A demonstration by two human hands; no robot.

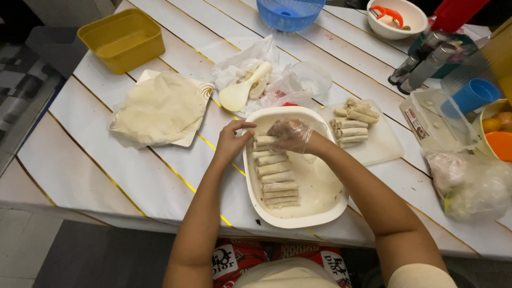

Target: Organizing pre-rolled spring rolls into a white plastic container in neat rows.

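White plank tabletop with thin yellow seams carries a crowded spread, and at its near edge sits a white rectangular dish holding a column of rolled wraps. Both hands meet at the far end of that column. The left hand, bare, has its fingers curled and closed on the end of the topmost roll; the right hand, in a thin clear plastic glove, pinches the other end of the same roll, fingers bent around it. The roll lies just above the dish floor, touching or nearly touching its neighbour; which, I cannot tell.

Risks, as I judge them: the thin wrapper may tear or unroll if the pinch tightens, and the loose glove could snag on a seam. Nudging sideways would skew the rolls below the grip. Beyond the right hand, a small stack of rolls rests on a clear lid; to the left of the grip lies a pile of flat wrapper sheets
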